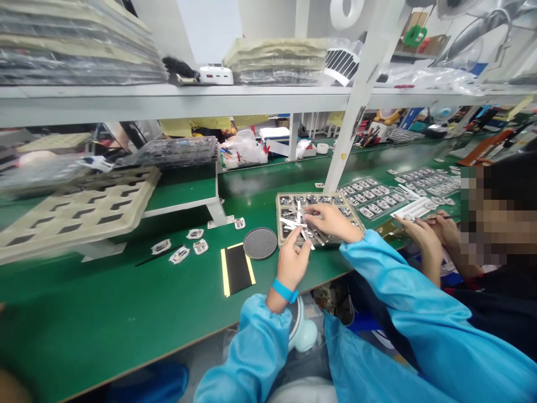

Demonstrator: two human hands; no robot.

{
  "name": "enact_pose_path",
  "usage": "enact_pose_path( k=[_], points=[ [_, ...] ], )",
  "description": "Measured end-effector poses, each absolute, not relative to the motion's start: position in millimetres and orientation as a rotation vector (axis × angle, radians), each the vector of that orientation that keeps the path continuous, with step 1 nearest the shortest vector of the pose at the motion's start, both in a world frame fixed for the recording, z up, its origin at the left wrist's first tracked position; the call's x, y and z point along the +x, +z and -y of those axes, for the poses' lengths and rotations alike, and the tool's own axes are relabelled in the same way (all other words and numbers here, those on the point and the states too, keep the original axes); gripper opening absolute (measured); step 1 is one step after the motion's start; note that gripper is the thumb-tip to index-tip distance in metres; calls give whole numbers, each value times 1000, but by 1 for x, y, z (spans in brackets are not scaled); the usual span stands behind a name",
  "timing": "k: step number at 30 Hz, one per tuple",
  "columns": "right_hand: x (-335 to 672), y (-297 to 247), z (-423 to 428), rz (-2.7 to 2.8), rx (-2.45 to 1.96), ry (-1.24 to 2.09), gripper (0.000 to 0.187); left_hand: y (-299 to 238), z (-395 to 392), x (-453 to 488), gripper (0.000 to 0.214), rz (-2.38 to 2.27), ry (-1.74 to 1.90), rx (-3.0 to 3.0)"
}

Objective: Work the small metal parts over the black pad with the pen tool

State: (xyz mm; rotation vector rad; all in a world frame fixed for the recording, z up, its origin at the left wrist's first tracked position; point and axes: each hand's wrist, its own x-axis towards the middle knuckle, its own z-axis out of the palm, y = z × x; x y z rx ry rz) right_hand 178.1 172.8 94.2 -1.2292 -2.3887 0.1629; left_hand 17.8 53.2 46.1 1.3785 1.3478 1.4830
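My left hand (pixel 292 262), with a blue wristband, is at the front edge of a compartmented tray (pixel 277 221). Its thumb and fingertips close on a thin white strip (pixel 308 242). Over the tray, my right hand (pixel 333 222) reaches in from the right with its fingers bent together. The fingertips are beside an upright white strip (pixel 298 211), and what they hold is too small to make out. Loose white and grey strips lie in a pile across the tray under both hands. Small dark and silver parts fill its back compartments.
A round grey mesh disc (pixel 260 243) and a black sheet with yellow edges (pixel 238 270) lie left of the tray. Several small white parts (pixel 195 234) are farther left. At right, a co-worker's hands (pixel 423 235) work near filled trays (pixel 369 198). A shelf post (pixel 342 140) stands behind.
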Motion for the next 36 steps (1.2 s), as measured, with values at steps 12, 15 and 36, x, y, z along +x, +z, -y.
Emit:
enact_pose_path(
  k=[12,15,36],
  points=[
    [136,89,-127,2405,-1506,-177,50,8,-27,10,27,-1349,1426,1270],
    [130,88,-128,2414,-1497,-201,49,2,-22,10,27,-1334,1428,1220],
    [134,70,-149,2418,-1275,42,36,1,-9,5,28,-1294,1435,1220]
  ],
)
